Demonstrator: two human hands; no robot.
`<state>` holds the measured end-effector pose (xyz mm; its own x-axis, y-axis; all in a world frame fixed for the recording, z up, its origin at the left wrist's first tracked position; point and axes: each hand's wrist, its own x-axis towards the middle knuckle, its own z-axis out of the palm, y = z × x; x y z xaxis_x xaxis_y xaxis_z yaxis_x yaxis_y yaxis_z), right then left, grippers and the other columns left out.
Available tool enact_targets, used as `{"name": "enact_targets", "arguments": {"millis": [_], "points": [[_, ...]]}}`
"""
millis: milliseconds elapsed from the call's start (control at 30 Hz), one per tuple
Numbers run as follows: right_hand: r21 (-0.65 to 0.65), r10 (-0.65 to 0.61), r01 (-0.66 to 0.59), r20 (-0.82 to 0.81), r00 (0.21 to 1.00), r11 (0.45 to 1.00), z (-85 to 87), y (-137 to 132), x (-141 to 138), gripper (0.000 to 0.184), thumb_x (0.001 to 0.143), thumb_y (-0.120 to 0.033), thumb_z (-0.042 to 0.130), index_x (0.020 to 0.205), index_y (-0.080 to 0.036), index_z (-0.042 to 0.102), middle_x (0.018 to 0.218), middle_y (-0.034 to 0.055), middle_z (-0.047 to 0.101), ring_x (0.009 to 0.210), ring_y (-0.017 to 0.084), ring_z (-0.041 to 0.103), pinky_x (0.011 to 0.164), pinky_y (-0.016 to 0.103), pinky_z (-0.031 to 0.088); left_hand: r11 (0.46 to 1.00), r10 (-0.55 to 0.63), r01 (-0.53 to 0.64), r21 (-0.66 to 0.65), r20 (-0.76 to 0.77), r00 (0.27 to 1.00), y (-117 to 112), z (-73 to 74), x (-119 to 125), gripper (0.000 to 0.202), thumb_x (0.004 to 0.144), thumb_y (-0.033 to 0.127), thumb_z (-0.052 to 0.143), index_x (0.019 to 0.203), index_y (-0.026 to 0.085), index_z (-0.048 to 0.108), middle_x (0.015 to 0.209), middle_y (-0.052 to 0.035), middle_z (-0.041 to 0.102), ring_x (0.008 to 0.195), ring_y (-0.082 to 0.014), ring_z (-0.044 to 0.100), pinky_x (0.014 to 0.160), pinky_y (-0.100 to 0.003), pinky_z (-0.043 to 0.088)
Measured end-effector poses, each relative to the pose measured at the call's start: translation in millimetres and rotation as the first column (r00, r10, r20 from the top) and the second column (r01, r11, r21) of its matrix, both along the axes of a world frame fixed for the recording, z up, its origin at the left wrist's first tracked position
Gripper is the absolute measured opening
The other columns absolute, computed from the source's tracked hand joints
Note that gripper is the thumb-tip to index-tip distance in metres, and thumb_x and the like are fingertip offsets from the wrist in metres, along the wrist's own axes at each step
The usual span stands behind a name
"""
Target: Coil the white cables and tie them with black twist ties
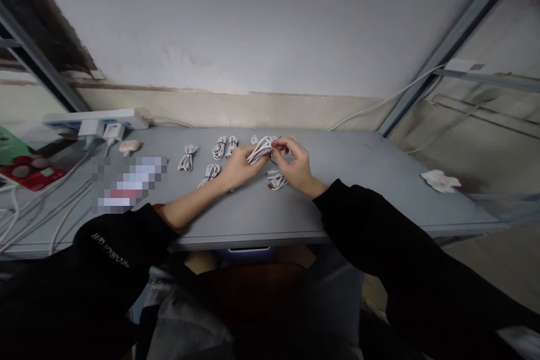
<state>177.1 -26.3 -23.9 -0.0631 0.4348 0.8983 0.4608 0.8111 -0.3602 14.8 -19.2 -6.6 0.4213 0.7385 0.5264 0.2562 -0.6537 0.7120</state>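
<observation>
My left hand (241, 170) is closed around a coiled white cable (259, 150), held just above the grey table. Fingers pinched, my right hand (293, 164) meets the right end of that coil, where short bits of a thin black tie (273, 161) stick out. Its fingertips partly cover the tie. Beneath the right hand lies another white cable (277, 180) with a brown-orange plug end. A tied white cable bundle (210, 173) sits beside my left wrist, partly hidden. Behind it are more bundles, among them one cable bundle (219, 148) bound with black.
On the left are a power strip (126, 118) with plugged-in chargers, loose white cords, a small pale case (129, 147) and a blurred-out flat item (130, 185). Crumpled white tissue (441, 180) lies at the right. The table (253, 219) backs onto a wall between metal posts.
</observation>
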Motion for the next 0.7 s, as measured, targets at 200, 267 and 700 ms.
{"name": "enact_targets", "arguments": {"millis": [200, 267, 700], "points": [[-0.065, 0.017, -0.022, -0.085, 0.996, 0.998, -2.4, 3, -1, 0.007, 0.090, -0.026, 0.057, 0.086, -0.021, 0.058, 0.079, 0.0005, 0.060, 0.072, 0.014, 0.056, 0.068, 0.030, 0.045, 0.996, -0.041, 0.043, -0.078, 0.027, 0.999, -6, 4.2, -1, 0.019, 0.077, 0.029, 0.059, 0.063, 0.016, 0.062, 0.057, 0.0007, 0.056, 0.058, -0.0120, 0.050, 0.059, -0.026, 0.042], [-0.101, 0.007, -0.016, -0.087, 0.996, 0.995, -3.2, 4, -1, 0.008, 0.090, -0.028, 0.056, 0.087, -0.021, 0.057, 0.080, 0.0006, 0.060, 0.072, 0.014, 0.055, 0.067, 0.031, 0.045, 0.996, -0.047, 0.050, -0.072, 0.034, 0.998, -8, 3.7, 0, 0.021, 0.077, 0.030, 0.062, 0.060, 0.016, 0.060, 0.055, 0.0015, 0.054, 0.055, -0.0108, 0.047, 0.057, -0.026, 0.041], [-0.147, -0.047, 0.058, 0.074, 0.996, 0.987, -1.4, 9, 4, 0.009, 0.087, -0.029, 0.058, 0.084, -0.021, 0.054, 0.082, 0.0022, 0.060, 0.079, 0.017, 0.055, 0.075, 0.035, 0.046, 0.992, 0.127, -0.119, -0.052, 0.194, 0.973, 3, -0.8, 1, 0.022, 0.081, 0.030, 0.059, 0.064, 0.016, 0.061, 0.059, 0.0012, 0.057, 0.058, -0.0118, 0.050, 0.058, -0.025, 0.042]]}}
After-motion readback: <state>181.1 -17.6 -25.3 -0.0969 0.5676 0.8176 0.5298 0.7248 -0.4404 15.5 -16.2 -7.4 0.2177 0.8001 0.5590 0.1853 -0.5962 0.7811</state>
